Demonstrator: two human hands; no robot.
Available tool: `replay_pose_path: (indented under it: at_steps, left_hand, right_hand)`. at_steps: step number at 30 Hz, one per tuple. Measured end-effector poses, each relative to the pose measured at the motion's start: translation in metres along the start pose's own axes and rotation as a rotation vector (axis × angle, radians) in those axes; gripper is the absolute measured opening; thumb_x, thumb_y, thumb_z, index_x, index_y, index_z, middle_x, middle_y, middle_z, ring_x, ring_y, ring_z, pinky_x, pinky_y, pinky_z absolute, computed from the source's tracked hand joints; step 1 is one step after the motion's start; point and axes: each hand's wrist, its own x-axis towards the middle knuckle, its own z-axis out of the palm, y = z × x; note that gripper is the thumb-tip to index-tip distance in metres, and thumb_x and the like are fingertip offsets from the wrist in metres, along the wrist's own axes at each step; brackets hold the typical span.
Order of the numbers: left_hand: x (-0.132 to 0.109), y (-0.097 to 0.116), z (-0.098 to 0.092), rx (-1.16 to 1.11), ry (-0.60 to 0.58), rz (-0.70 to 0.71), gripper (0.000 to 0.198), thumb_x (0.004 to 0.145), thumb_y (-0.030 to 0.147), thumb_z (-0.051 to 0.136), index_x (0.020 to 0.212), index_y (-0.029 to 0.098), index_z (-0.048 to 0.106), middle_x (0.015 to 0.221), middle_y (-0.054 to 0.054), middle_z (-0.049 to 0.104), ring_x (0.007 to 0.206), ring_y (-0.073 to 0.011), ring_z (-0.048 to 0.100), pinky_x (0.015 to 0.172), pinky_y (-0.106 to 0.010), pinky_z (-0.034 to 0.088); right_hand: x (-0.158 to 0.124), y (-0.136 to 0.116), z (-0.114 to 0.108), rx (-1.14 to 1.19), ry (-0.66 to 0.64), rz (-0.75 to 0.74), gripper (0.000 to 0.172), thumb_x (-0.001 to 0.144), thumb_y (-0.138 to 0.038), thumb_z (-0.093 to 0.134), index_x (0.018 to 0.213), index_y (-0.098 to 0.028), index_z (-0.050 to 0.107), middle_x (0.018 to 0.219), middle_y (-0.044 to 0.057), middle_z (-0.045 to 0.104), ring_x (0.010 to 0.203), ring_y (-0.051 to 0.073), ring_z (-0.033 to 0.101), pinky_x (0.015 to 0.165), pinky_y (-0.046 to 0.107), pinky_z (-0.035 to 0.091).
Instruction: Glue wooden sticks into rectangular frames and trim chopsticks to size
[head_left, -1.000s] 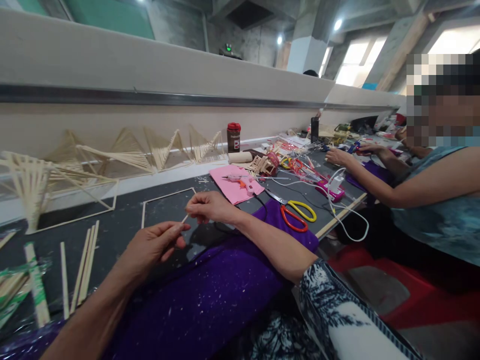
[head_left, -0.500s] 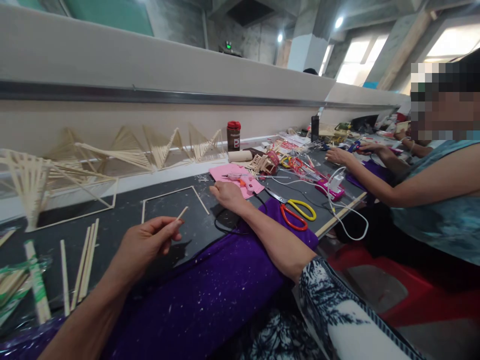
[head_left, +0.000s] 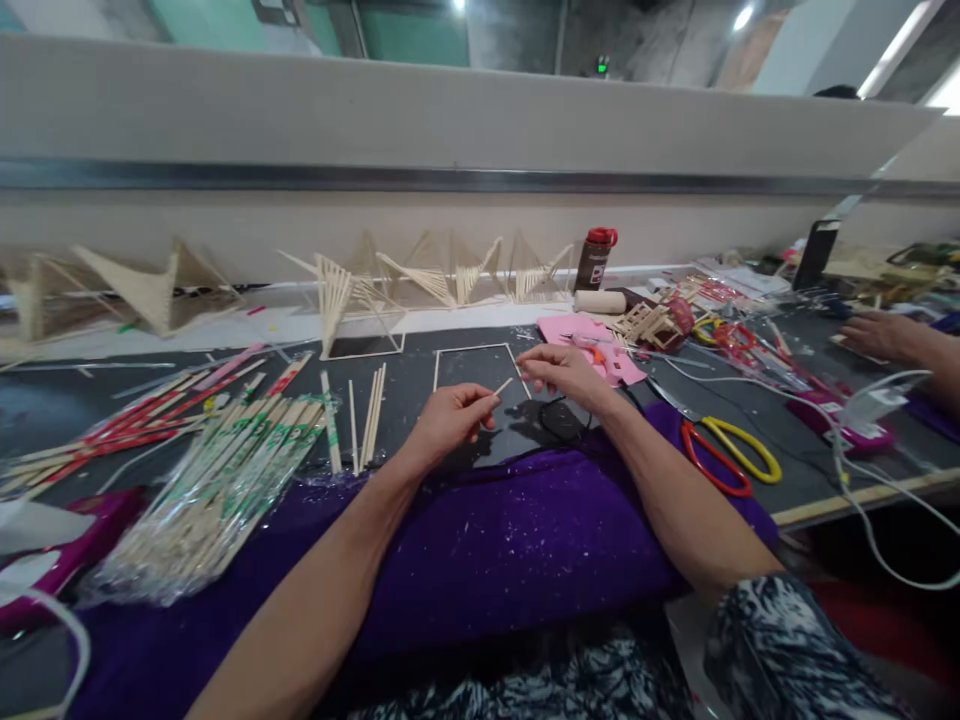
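Observation:
Pinched between the thumb and fingers of my left hand (head_left: 455, 418) is a thin wooden stick (head_left: 503, 386), its pale end poking out to the right. My right hand (head_left: 561, 369) is just right of that end, apart from it, with loosely bent fingers spread and nothing visible in them. Below and beyond the hands, a three-sided frame of thin sticks (head_left: 472, 348) lies on the dark table (head_left: 495, 425). Several loose sticks (head_left: 373, 415) lie left of my left hand. A glue gun (head_left: 598, 354) rests on a pink cloth (head_left: 626, 369) beyond my right hand.
Scissors (head_left: 724, 450) with red and yellow handles lie at right. Bagged chopsticks (head_left: 225, 490) cover the left side. Stick models (head_left: 337, 300) stand along the wall near a red-lidded bottle (head_left: 596, 262). White cables (head_left: 840, 465) trail at right, near another person's hand (head_left: 874, 335).
The view has swung left. My right hand has left the area by the glue gun and come close to my left hand. My left hand still holds the stick.

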Motion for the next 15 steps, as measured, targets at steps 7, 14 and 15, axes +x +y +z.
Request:
replay_pose_path:
  at_steps: [7,14,15]
  left_hand:
    - [0.001,-0.004,-0.002,0.108,-0.032,0.061,0.029,0.076,0.041,0.054,0.08,0.015,0.064,0.062,-0.003,0.063,0.039,-0.006,0.044,0.042,-0.019,0.032]
    - [0.0,-0.002,-0.008,0.319,0.049,0.139,0.024,0.077,0.036,0.053,0.082,0.018,0.069,0.063,-0.001,0.065,0.046,-0.0085,0.048,0.049,-0.021,0.033]
    - [0.0,-0.002,-0.009,0.346,0.057,0.161,0.023,0.077,0.035,0.054,0.081,0.019,0.07,0.062,-0.001,0.065,0.049,-0.0092,0.05,0.051,-0.022,0.033]
  right_hand:
    - [-0.005,-0.006,0.013,0.07,-0.072,-0.038,0.021,0.073,-0.034,0.058,0.074,-0.015,0.064,0.062,-0.001,0.058,0.052,0.007,0.051,0.045,0.017,0.035]
    - [0.001,0.004,0.004,-0.015,0.031,-0.009,0.021,0.067,-0.035,0.064,0.067,-0.014,0.061,0.051,-0.003,0.053,0.045,0.007,0.044,0.044,0.019,0.031]
    - [0.001,0.005,0.004,-0.028,0.03,-0.004,0.022,0.067,-0.035,0.064,0.066,-0.014,0.06,0.051,-0.003,0.052,0.045,0.007,0.044,0.044,0.02,0.031]
